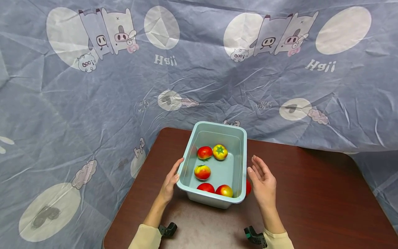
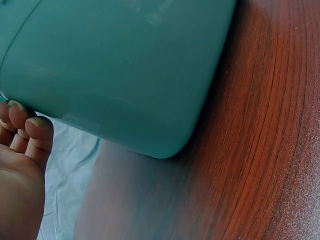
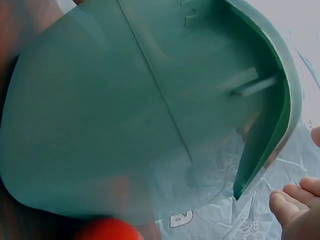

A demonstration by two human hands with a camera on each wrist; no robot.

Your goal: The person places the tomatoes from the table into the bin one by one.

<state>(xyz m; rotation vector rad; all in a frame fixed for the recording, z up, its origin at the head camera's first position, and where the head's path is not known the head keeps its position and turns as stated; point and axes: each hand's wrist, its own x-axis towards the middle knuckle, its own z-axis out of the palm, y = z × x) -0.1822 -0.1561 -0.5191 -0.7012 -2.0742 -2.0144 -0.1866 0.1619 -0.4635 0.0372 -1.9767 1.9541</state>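
Note:
A light blue-green plastic bin (image 1: 212,197) stands on the table, holding several red-and-yellow tomatoes, some with green leafy tops. One tomato (image 1: 220,152) shows its leaves upward, beside a redder tomato (image 1: 204,153). My left hand (image 1: 168,183) is at the bin's left rim; in the left wrist view, the fingertips (image 2: 39,127) touch just under that rim. Off the right rim, my right hand (image 1: 263,185) is held with relaxed fingers and nothing in it. A red round fruit (image 1: 248,187) lies outside the bin by that hand, partly hidden by the wall.
Dark brown wood tabletop (image 1: 311,193) extends to both sides of the bin. Behind and to the left hangs a grey-blue printed cloth (image 1: 199,79), meeting the table's far edge. Black wrist straps (image 1: 255,238) sit at both cuffs.

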